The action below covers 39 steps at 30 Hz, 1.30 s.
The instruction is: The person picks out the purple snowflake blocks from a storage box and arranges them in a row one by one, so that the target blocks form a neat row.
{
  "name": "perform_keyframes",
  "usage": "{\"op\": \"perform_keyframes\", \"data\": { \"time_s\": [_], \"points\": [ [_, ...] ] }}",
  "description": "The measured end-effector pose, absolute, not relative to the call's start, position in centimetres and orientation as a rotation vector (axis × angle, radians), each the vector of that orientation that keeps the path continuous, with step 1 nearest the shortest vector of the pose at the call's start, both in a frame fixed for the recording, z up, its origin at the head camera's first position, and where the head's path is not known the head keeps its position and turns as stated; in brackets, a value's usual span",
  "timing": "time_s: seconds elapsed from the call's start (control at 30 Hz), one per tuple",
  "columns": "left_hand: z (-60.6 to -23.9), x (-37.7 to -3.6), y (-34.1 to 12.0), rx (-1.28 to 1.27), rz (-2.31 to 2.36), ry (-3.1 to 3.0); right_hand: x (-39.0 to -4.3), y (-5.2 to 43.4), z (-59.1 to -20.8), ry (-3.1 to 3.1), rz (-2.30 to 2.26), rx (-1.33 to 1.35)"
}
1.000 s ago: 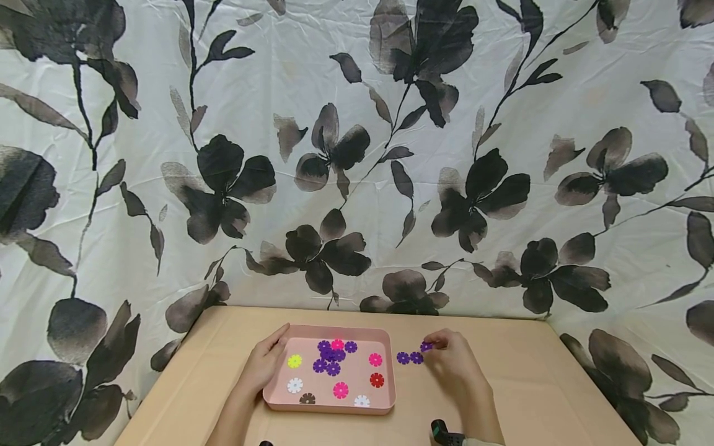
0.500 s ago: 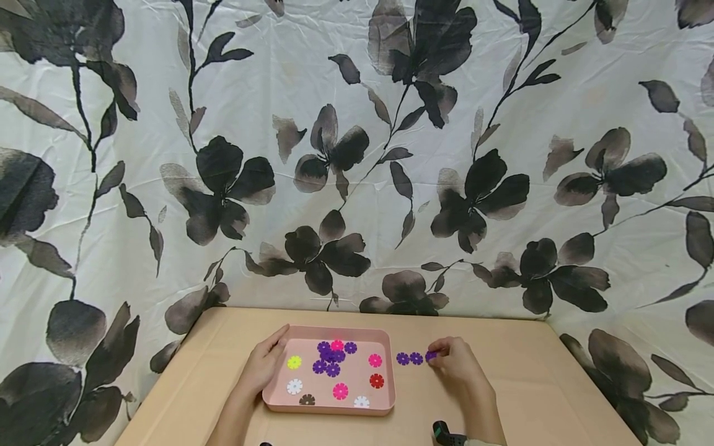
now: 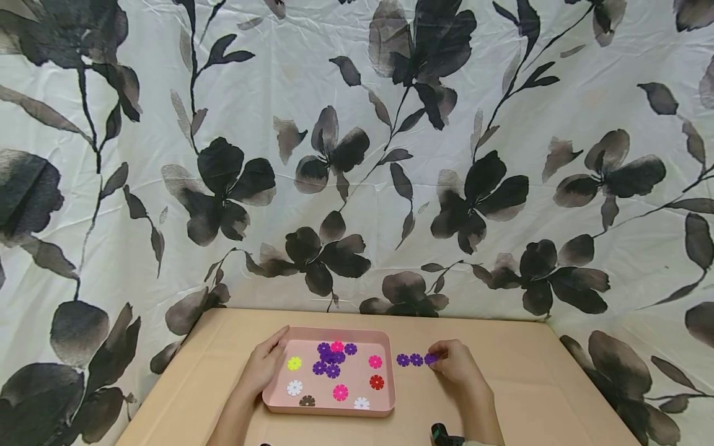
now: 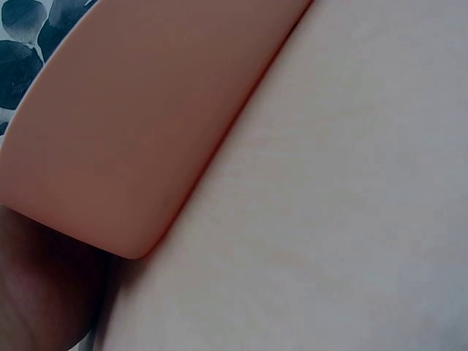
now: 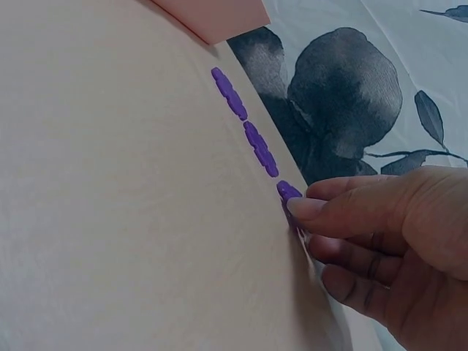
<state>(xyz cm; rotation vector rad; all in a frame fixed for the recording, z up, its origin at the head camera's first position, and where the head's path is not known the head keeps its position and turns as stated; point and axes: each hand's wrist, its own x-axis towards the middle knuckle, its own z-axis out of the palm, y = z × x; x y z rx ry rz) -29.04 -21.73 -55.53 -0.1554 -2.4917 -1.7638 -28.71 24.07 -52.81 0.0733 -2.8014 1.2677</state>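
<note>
A shallow pink tray (image 3: pixel 329 409) lies on the table, and my left hand (image 3: pixel 262 365) holds it by its left side. The left wrist view shows the tray's outer wall (image 4: pixel 139 124) with part of that hand (image 4: pixel 44 285) at its corner. To the right of the tray, two purple flower-shaped pieces (image 3: pixel 409 359) lie flat in a row. At the row's right end my right hand (image 3: pixel 460 365) pinches a third purple flower piece (image 5: pixel 287 191) between thumb and fingers, low at the table. Fingertips cover part of that piece.
Inside the tray are a cluster of purple flower pieces (image 3: pixel 329 359) and loose ones: yellow (image 3: pixel 294 363), white (image 3: pixel 294 388), brown (image 3: pixel 307 401), pink (image 3: pixel 340 393) and red (image 3: pixel 376 382). A floral cloth (image 3: pixel 346 186) hangs behind the tan table (image 3: pixel 535 384).
My right hand has come slightly nearer and lowered the purple flower piece into line with the two others. The left hand and tray have stayed in place.
</note>
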Motion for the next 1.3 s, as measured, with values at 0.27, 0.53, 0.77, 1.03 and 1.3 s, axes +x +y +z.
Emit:
{"op": "perform_keyframes", "data": {
  "time_s": [0.27, 0.53, 0.77, 1.03, 1.3],
  "points": [
    [-55.5, -29.0, -21.7, -0.159, -1.756, -2.491, -28.7, 23.8, -52.1, -2.798, 1.242, 0.044],
    [-55.5, -29.0, -21.7, -0.152, -1.760, -2.494, -29.3, 22.0, -50.9, -2.599, 1.267, 0.144],
    [-55.4, -28.9, -21.7, -0.158, -1.756, -2.495, -29.6, 19.3, -50.4, -2.571, 1.299, 0.202],
    [-55.4, -29.0, -21.7, -0.158, -1.752, -2.500, -29.3, 15.9, -50.3, -2.608, 1.322, 0.353],
    [-55.4, -29.0, -21.7, -0.151, -1.765, -2.495, -29.2, 13.3, -50.5, -2.665, 1.322, 0.431]
  ]
}}
